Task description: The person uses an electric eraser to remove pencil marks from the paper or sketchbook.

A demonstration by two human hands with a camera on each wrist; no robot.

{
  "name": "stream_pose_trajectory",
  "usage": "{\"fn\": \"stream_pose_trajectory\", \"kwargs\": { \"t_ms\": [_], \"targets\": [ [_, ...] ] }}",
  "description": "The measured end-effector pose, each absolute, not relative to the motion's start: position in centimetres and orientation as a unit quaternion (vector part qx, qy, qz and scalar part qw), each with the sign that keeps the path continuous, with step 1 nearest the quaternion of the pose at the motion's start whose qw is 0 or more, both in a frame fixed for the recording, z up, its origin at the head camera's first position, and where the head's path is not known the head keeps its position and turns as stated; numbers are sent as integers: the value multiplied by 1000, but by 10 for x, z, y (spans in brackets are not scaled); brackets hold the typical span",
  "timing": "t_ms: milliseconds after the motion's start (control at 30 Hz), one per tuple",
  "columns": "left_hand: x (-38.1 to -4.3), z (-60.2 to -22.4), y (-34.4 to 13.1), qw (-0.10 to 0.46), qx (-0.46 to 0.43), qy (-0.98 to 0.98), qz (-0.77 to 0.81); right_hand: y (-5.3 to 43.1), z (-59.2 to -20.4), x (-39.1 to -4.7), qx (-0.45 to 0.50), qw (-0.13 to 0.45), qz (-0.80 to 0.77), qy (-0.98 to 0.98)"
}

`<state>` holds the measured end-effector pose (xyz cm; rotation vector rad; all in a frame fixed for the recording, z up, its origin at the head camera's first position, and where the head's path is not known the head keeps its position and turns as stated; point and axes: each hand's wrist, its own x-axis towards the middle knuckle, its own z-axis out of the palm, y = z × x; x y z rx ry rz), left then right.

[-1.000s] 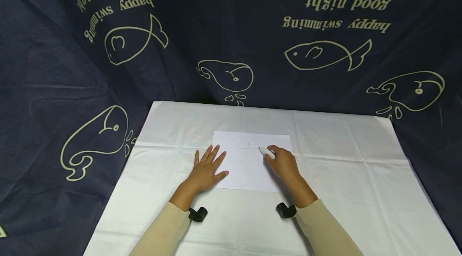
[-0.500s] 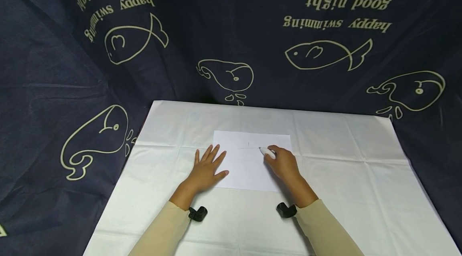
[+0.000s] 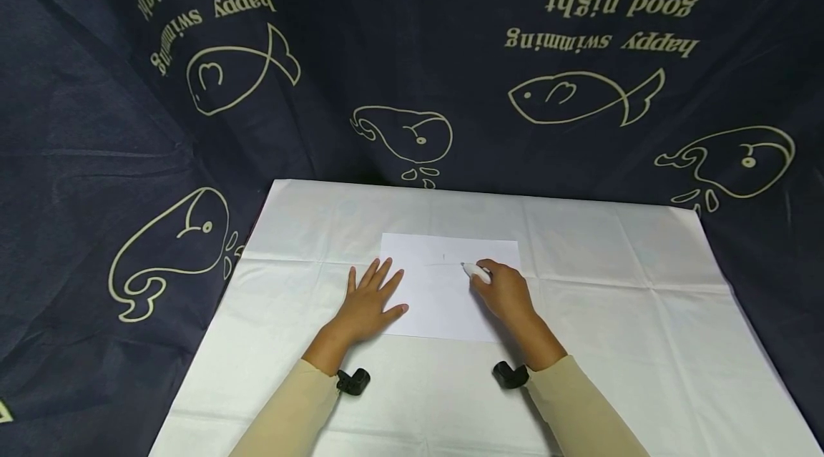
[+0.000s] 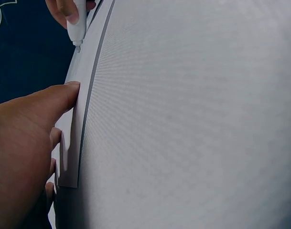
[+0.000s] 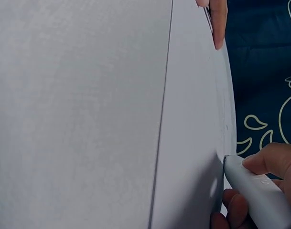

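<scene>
A white sheet of paper [image 3: 438, 307] lies on the cloth-covered table, with faint thin lines near its upper middle. My left hand [image 3: 365, 307] rests with spread fingers on the sheet's left edge, and its thumb [image 4: 66, 95] touches the paper in the left wrist view. Over the right part of the sheet, my right hand [image 3: 508, 294] grips a thick white correction pen [image 3: 476, 272] between thumb and fingers. The pen's narrow tip points up and left, at or just above the paper; contact cannot be told. Its rear end is hidden by the hand.
White creased cloth [image 3: 644, 342] covers the table. Behind it hangs a dark blue curtain [image 3: 476, 156] printed with pale fish, whales and upside-down words. Small black wrist cameras [image 3: 353, 382] sit at both beige sleeve cuffs.
</scene>
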<state>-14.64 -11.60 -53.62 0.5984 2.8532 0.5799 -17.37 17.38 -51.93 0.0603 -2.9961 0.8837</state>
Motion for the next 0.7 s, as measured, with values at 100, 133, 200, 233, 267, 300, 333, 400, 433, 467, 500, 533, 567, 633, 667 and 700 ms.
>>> {"fn": "stream_pose_trajectory", "kwargs": {
  "t_ms": [100, 133, 200, 233, 267, 300, 333, 400, 433, 467, 500, 533, 567, 633, 667, 700],
  "targets": [
    [-147, -536, -116, 83, 200, 957, 193, 176, -519, -174, 15, 9, 281, -960],
    [-147, -536, -116, 84, 200, 957, 193, 176, -519, -174, 14, 8, 280, -960],
    [-147, -536, -116, 86, 199, 957, 191, 176, -519, -174, 14, 10, 280, -960],
    [-147, -536, -116, 87, 199, 958, 190, 176, -519, -173, 15, 8, 280, -960],
    [-147, -536, -117, 87, 199, 958, 190, 175, -518, -173, 16, 7, 281, -960],
    [-147, -537, -117, 87, 199, 957, 190, 175, -518, -173, 17, 6, 281, -959],
    [-147, -537, -117, 86, 199, 957, 191, 174, -518, -172, 18, 4, 281, -960],
    [-147, -537, -117, 87, 199, 957, 191, 173, -518, -171, 19, 1, 282, -959],
    [-147, -537, -117, 86, 199, 957, 193, 173, -517, -171, 20, 1, 283, -959],
    [-147, -537, -117, 86, 200, 957, 194, 173, -517, -171, 20, 4, 283, -959],
    [-147, -537, -116, 87, 200, 956, 194, 173, -517, -170, 19, 4, 283, -959],
    [-147, -537, -116, 88, 200, 957, 193, 173, -517, -170, 16, 6, 282, -959],
    [-147, -536, -116, 89, 200, 957, 192, 174, -516, -170, 13, 8, 283, -959],
    [-147, -536, -116, 89, 200, 956, 194, 176, -516, -171, 8, 7, 284, -959],
    [-147, -536, -116, 89, 199, 956, 194, 176, -516, -171, 6, 4, 284, -959],
    [-147, -536, -116, 89, 199, 956, 195, 176, -516, -172, 4, 2, 285, -959]
  ]
}}
